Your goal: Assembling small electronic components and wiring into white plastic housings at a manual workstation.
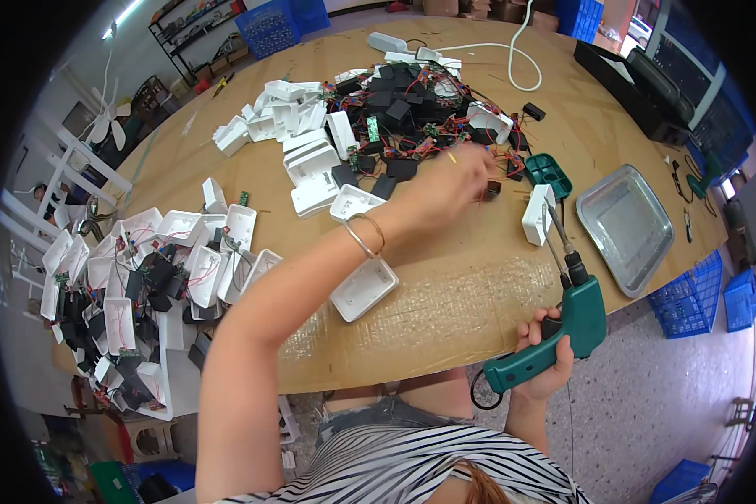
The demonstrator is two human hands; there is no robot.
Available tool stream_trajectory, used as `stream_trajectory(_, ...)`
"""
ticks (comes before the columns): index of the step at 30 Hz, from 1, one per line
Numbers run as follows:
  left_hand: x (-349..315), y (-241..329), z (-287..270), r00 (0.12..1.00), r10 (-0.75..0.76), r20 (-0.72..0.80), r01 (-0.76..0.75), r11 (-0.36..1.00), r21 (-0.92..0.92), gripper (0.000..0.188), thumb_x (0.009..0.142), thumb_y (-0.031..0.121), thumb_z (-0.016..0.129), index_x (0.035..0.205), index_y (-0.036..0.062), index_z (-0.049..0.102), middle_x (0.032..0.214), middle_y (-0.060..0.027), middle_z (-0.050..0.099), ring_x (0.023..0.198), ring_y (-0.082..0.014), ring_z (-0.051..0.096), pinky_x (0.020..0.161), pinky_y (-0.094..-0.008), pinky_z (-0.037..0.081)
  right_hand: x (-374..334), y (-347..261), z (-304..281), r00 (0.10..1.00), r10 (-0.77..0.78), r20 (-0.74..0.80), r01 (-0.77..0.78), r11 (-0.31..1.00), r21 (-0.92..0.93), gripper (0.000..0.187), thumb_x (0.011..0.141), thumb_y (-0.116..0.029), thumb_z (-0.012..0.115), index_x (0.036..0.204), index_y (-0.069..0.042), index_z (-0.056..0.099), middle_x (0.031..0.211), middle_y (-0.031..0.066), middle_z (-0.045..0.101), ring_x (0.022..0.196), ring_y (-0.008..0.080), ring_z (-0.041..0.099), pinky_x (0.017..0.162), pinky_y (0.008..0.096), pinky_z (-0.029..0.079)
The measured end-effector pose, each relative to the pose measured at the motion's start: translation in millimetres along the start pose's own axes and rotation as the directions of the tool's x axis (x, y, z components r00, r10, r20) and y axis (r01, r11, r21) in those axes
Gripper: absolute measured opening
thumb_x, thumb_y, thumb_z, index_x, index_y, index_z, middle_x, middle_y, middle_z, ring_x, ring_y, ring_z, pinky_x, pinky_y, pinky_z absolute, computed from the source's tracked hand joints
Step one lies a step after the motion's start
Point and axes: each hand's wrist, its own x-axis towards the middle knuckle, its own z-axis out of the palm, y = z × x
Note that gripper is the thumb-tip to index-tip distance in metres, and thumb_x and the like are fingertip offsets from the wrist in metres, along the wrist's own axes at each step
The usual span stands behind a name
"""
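Note:
My right hand (548, 363) grips a green soldering gun (584, 317) by its handle, near the table's front right edge. The gun's thin metal tips point away from me, beside a white plastic case (538, 217). My left hand (460, 181) is reaching across the middle of the table, smeared by motion, so its fingers cannot be made out. A small black block (492, 191) sits right by it. Just beyond lies a heap of black boxes (395, 92) with red wires and green circuit boards. An open white case (365, 290) rests below my left forearm.
White cases (311, 172) are stacked left of the heap. At the left, a white bin (176, 370) overflows with cases and wired parts. On the right are a green tray (549, 174), a metal tray (590, 220) and a black box (605, 67). A white cable (512, 63) loops at the back.

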Motion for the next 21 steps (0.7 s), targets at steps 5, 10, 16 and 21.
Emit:
stream_trajectory(5,5,3,-80,0.72,-0.396,-0.57,-0.07,0.776,-0.627,0.018,0.094,0.018,0.039,0.101,0.001,0.042,0.097,-0.011,0.055,0.09,-0.0177,0.056,0.084,-0.0308,0.045,0,1,12,1.0,0.019,0.011,-0.018,1.0,-0.023,0.039,0.085,-0.026,0.047,0.113,0.001,0.043,0.103,0.0123,0.051,0.073,0.0114,0.049,0.076,0.0306,0.038)
stream_trajectory(10,-39,49,-131,0.636,-0.355,-0.685,-0.042,0.871,-0.49,0.022,0.095,0.023,0.039,0.1,0.0021,0.041,0.071,-0.0012,0.049,0.058,-0.0068,0.048,0.053,-0.0202,0.041,-5,4,16,0.998,0.055,0.033,-0.055,0.999,-0.001,0.039,0.085,-0.025,0.047,0.112,0.002,0.044,0.103,0.012,0.051,0.073,0.0118,0.049,0.077,0.0303,0.039)
stream_trajectory(16,-147,98,-142,0.616,-0.721,-0.318,0.483,0.664,-0.571,0.025,0.093,0.027,0.047,0.083,0.0043,0.054,0.056,0.004,0.043,0.048,-0.0014,0.038,0.042,-0.0162,0.03,-16,11,33,0.993,0.116,0.036,-0.114,0.992,-0.047,0.039,0.084,-0.026,0.048,0.112,0.002,0.044,0.101,0.0115,0.051,0.072,0.012,0.049,0.076,0.0304,0.039)
stream_trajectory(21,-191,99,-99,0.565,-0.785,-0.254,0.518,0.577,-0.631,0.027,0.089,0.03,0.054,0.078,0.0045,0.054,0.059,0.0028,0.049,0.05,-0.0023,0.041,0.044,-0.0162,0.032,-26,17,50,0.983,0.144,0.11,-0.136,0.987,-0.082,0.04,0.084,-0.026,0.048,0.112,0.002,0.044,0.101,0.0116,0.05,0.072,0.0121,0.048,0.076,0.0311,0.038)
